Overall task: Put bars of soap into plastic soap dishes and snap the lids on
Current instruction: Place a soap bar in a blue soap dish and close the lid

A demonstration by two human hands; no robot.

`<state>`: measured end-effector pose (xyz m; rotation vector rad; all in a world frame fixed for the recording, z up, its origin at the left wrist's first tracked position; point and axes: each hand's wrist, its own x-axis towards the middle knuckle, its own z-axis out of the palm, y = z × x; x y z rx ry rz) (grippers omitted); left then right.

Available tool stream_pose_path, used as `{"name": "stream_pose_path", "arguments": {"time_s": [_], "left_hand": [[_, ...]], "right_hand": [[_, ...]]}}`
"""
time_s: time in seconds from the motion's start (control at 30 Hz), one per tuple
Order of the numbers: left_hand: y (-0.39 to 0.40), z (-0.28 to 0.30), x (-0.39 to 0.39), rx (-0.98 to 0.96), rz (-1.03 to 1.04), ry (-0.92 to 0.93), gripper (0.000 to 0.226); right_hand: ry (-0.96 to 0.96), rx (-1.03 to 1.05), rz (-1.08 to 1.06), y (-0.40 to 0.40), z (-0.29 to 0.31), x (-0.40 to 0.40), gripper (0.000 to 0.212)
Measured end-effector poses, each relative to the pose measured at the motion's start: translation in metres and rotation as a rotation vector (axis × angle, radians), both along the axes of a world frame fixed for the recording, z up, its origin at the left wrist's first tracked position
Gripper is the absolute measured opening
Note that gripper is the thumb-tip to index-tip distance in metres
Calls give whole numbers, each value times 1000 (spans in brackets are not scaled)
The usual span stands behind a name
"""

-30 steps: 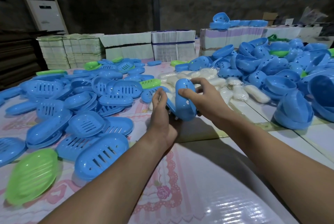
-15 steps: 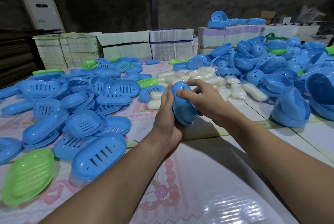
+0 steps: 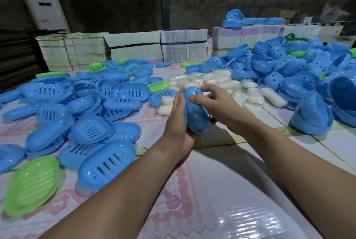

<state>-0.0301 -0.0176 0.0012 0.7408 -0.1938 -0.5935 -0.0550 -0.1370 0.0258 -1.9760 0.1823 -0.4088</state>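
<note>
The table (image 3: pixel 221 190) wore a glossy pink floral cover. Blue slotted lids (image 3: pixel 107 163) and a few green ones (image 3: pixel 28 184) lay heaped on its left, wrapped white soap bars (image 3: pixel 210 82) mid-table, blue dishes (image 3: pixel 312 117) piled at right, and bundled paper stacks (image 3: pixel 183 47) along the far edge.

Closed blue soap dish (image 3: pixel 196 111) tilted on edge above wrapped white soap bars (image 3: pixel 204 81)

Soap dish (image 3: pixel 196 111): glossy (smooth) plastic.

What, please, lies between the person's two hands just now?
The head view shows a closed blue soap dish, gripped between the left hand and the right hand.
</note>
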Motion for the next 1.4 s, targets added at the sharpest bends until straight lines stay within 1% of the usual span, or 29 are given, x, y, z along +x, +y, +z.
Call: {"name": "stream_pose_path", "arguments": {"time_s": [0.17, 0.27, 0.33, 0.43, 0.57, 0.6, 0.7, 0.8, 0.9, 0.97, 1.07, 1.2, 1.23, 1.3, 1.4], "left_hand": [[0, 1, 0, 18, -2, 54, 48], [-2, 0, 1, 52, 43, 57, 47], [-2, 0, 1, 73, 75, 57, 47], [-1, 0, 2, 83, 106, 72, 46], [0, 0, 4, 96, 125, 21, 38], [-1, -1, 4, 91, 126, 13, 36], [-1, 0, 6, 72, 126, 5, 35], [2, 0, 8, 36, 114, -2, 33], [5, 0, 7, 22, 95, 21, 40], [8, 1, 7, 24, 74, 43, 46], [9, 4, 8, 14, 26, 48, 45], [11, 5, 7, 46, 54, 26, 46], [11, 4, 7, 44, 55, 15, 43], [12, 4, 6, 37, 57, -2, 36], [12, 7, 5, 51, 20, 17, 49]], "right_hand": [[47, 48, 57, -2, 3, -1, 30], [83, 59, 83, -1, 3, -2, 36], [83, 51, 73, 1, 2, -1, 39], [67, 34, 60, 5, -2, 1, 49], [67, 10, 54, 10, 0, -1, 61], [70, 8, 57, 10, 1, -1, 60], [61, 14, 73, 8, 2, -2, 48], [35, 22, 91, 9, 1, -2, 46], [2, 6, 121, 12, 0, -3, 42], [-22, 6, 123, 13, 0, -3, 42], [-44, 13, 131, 14, 1, -3, 42], [-5, 27, 172, 16, 0, -4, 44], [13, 39, 188, 15, 1, -5, 43], [37, 80, 236, 14, 3, -6, 39], [25, 135, 262, 15, 2, -7, 21]]}}
